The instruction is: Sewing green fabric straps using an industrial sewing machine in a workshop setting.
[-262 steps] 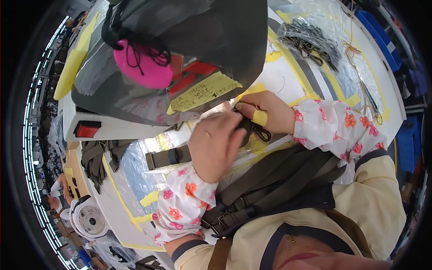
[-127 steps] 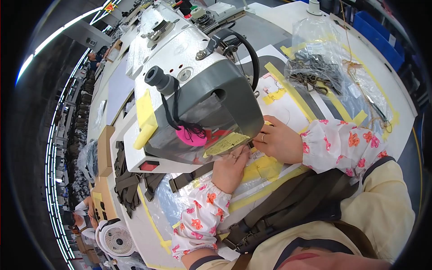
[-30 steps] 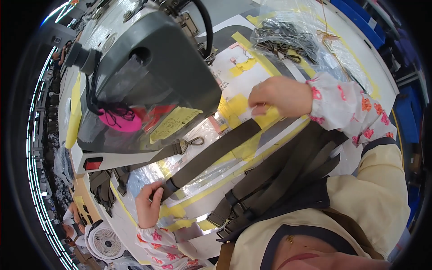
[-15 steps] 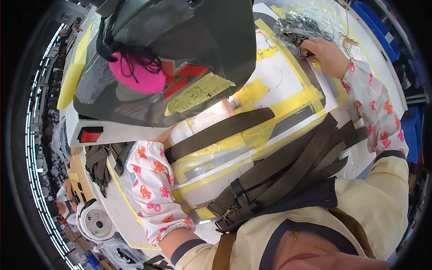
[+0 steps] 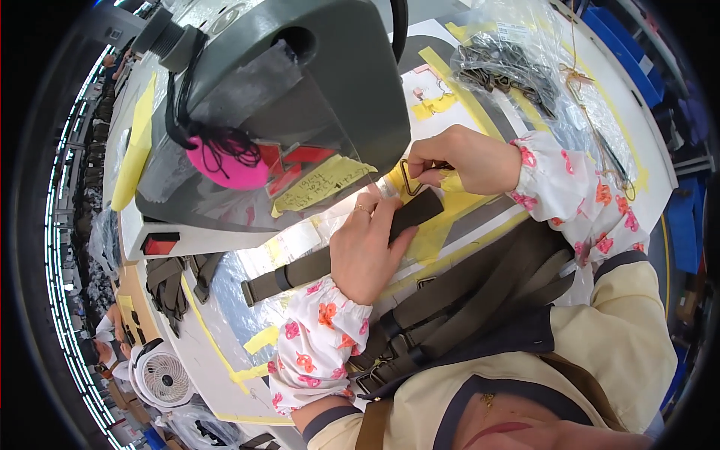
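Observation:
My left hand (image 5: 369, 244) is closed on an olive webbing strap (image 5: 300, 276), whose cut end sticks out past my fingers to the right. The strap's other end lies to the left and carries a dark band. Just above that cut end, my right hand (image 5: 466, 161) pinches a dark metal loop buckle (image 5: 409, 178), apart from the strap. Yellow tape wraps a finger of this hand. Left of both hands stands a grey sewing machine head (image 5: 337, 97), which hides part of the work surface.
A clear bag of metal buckles (image 5: 506, 71) lies at the far right. More olive straps (image 5: 480, 277) with buckles lie across my lap side, and another strap bundle (image 5: 166, 289) hangs left. A pink pad (image 5: 225, 163) is on the machine. A white fan (image 5: 163, 375) stands lower left.
My right hand has come from the bag of buckles toward the machine with a loop buckle. My left hand has emerged from behind the machine, and the strap has shifted with it.

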`<action>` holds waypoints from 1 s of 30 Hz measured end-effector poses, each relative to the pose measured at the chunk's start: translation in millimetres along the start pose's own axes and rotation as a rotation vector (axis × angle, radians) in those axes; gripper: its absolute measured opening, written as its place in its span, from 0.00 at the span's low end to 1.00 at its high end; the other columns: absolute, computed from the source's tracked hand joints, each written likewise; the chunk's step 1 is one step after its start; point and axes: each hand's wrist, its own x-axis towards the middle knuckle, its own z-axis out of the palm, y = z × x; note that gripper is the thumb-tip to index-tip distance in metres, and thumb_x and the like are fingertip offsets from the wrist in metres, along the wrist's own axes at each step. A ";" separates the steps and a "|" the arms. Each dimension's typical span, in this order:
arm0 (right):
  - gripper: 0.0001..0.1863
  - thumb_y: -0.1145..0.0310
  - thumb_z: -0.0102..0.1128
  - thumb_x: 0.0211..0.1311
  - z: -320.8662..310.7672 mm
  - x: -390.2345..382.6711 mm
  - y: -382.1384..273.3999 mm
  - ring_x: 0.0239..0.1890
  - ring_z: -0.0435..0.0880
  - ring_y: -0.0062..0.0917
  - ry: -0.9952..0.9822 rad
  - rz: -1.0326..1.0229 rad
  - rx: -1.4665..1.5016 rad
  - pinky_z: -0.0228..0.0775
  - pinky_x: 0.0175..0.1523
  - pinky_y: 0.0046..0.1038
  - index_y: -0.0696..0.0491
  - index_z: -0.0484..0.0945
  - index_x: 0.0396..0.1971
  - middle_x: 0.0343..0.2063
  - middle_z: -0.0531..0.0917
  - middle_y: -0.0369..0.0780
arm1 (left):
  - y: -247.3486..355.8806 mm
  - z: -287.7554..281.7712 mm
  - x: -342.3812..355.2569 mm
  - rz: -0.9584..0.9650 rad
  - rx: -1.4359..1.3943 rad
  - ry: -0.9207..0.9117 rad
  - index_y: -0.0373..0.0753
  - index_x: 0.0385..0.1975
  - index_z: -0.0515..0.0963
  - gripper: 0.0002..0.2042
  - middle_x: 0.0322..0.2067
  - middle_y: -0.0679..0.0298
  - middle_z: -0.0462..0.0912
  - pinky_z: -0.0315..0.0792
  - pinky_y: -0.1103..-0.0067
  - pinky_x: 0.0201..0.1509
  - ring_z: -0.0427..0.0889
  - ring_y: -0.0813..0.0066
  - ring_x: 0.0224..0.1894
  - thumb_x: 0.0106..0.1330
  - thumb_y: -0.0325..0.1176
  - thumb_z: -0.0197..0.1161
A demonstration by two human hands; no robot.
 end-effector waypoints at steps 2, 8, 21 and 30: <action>0.07 0.79 0.54 0.47 3.3 -2.1 0.4 0.23 0.75 0.27 0.038 0.036 0.023 0.67 0.31 0.25 0.59 0.72 0.29 0.21 0.78 0.41 | -6.9 -1.4 -0.2 -0.050 -0.090 -0.042 0.38 0.35 0.74 0.13 0.31 0.58 0.75 0.71 0.71 0.29 0.77 0.62 0.27 0.52 0.35 0.64; 0.08 0.80 0.53 0.43 15.4 -4.5 -12.7 0.20 0.74 0.23 0.014 0.052 0.060 0.66 0.29 0.23 0.59 0.69 0.27 0.16 0.76 0.36 | -16.9 -11.2 2.7 -0.217 -0.418 0.029 0.33 0.26 0.75 0.07 0.15 0.56 0.74 0.66 0.75 0.22 0.75 0.64 0.16 0.58 0.32 0.59; 0.08 0.74 0.54 0.51 52.2 -10.4 -22.2 0.22 0.79 0.28 0.245 -0.093 0.060 0.68 0.26 0.27 0.57 0.66 0.31 0.21 0.77 0.37 | -2.7 -17.2 5.0 -0.248 -0.374 -0.094 0.35 0.36 0.75 0.10 0.16 0.57 0.77 0.70 0.76 0.22 0.79 0.63 0.18 0.56 0.31 0.59; 0.20 0.56 0.45 0.65 60.0 -7.9 -27.2 0.17 0.78 0.21 0.090 0.340 0.599 0.68 0.22 0.23 0.60 0.68 0.25 0.15 0.75 0.39 | 1.3 6.8 -2.5 0.025 0.006 0.220 0.40 0.31 0.72 0.08 0.15 0.62 0.73 0.67 0.71 0.19 0.75 0.65 0.16 0.52 0.32 0.62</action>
